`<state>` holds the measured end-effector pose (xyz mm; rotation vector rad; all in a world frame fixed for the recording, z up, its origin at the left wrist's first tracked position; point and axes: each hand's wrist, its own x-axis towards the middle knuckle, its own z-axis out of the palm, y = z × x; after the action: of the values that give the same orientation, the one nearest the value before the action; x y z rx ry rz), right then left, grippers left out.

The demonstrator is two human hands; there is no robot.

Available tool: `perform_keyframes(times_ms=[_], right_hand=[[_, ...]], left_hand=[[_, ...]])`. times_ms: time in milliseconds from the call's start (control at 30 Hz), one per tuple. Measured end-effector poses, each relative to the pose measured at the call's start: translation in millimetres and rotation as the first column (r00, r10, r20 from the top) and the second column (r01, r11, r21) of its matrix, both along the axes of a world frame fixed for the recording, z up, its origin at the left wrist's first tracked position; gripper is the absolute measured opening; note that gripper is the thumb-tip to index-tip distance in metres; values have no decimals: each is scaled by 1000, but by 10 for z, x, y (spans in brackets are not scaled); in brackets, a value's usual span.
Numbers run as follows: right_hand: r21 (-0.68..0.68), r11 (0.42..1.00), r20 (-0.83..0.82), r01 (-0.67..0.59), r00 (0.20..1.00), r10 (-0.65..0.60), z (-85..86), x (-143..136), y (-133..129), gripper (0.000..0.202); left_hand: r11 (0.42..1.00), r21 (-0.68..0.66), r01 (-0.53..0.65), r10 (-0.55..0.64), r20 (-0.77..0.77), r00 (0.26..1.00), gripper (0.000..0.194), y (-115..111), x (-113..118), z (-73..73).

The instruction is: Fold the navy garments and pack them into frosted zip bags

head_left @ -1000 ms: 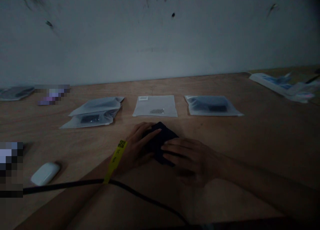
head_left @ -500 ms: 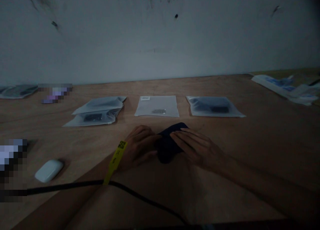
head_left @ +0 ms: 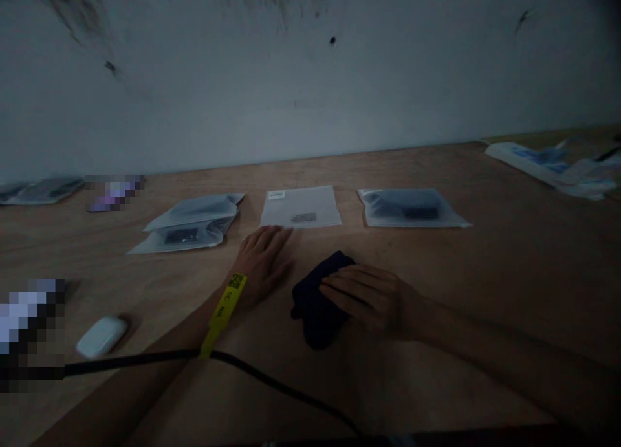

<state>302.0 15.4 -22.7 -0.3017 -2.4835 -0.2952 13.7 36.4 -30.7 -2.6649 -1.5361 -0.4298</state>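
Note:
A dark navy folded piece of cloth (head_left: 315, 308) lies on the wooden table in front of me. My right hand (head_left: 369, 295) rests on its right side, fingers stretched out over the fabric. To the left of the cloth and apart from it is my left hand (head_left: 262, 259), fingers extended and holding nothing. Its fingertips are close to the near edge of a flat frosted plastic bag (head_left: 303, 204) with a small white label. A yellow band (head_left: 226, 311) with printed marks circles my left wrist.
Frosted bags with dark contents lie left (head_left: 194, 217) and right (head_left: 412, 207) of the middle one. A white rounded case (head_left: 103, 337) sits at the left, near a black cable (head_left: 272, 379) running across my left forearm. Crumpled plastic packaging (head_left: 553, 169) lies far right, against the wall.
My left hand has let go of the cloth and moved left and away toward the middle bag. The cloth, under my right hand, has shifted slightly nearer to me.

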Motion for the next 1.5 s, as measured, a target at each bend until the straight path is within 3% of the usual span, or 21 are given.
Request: perform_keyframes(times_ms=[167,367,500,633,700,867,1100,1267,1500], right_hand=[[15,999,-1,-34,999,34,22,-1,18,29],[17,999,7,-33,999,33,30,5,23,28],[-83,989,13,-120,992,122,7,29,41,35],[-250,949,29,-190,979,203,26,44,60,48],[-268,946,41,-183,979,201,32,44,60,50],[-188,966,3,-175,984,179,16,32,24,40],[-51,979,36,-199,979,201,57,-5,-52,30],[-49,991,49,-124,991,126,89,-24,-62,29],[102,977,-7,-185,982,187,195,1,-104,22]], left_hand=[[993,114,-43,41,16,999,45,71,44,45],[991,119,65,-62,-32,998,38,83,10,-9],[978,181,105,-107,3,994,35,39,-27,-8],[956,240,167,-164,-32,986,34,-76,-31,84],[944,258,207,-211,-12,977,31,-140,-4,135],[945,240,224,-242,52,969,22,-217,75,178],[921,207,331,-356,96,930,27,-187,35,122],[923,255,289,-336,165,927,30,-238,72,155],[941,210,267,-310,210,927,32,-286,110,196]])
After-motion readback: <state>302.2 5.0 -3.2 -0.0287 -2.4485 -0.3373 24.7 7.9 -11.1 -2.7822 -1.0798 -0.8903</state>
